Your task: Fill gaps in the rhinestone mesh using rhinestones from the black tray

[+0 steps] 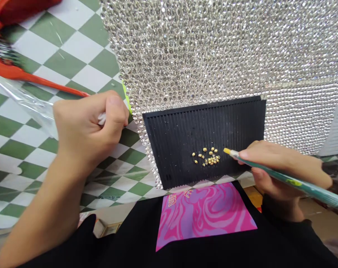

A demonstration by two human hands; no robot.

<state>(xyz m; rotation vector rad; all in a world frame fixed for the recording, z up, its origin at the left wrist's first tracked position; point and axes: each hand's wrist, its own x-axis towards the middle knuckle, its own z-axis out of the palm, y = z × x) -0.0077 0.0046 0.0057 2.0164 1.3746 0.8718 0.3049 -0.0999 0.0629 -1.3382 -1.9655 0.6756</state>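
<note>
Between the thumb and fingers of my right hand (286,167) is a teal pencil-like stick (291,180) with a yellow tip. That tip points left over a ridged black tray (174,145), just beside a loose cluster of small gold rhinestones (212,160). My left hand (92,123) is closed in a fist left of the tray, and a bit of something white (101,118) shows inside it; its kind I cannot make out. The tray's upper part lies against a sheet covered in rows of silver rhinestones (213,48).
A green and white checkered tablecloth (76,63) covers the table, with clear plastic (34,104) at left. An orange-red tool with a thin handle (40,78) lies at upper left, near a red object (23,9). The table's front edge runs close to my body.
</note>
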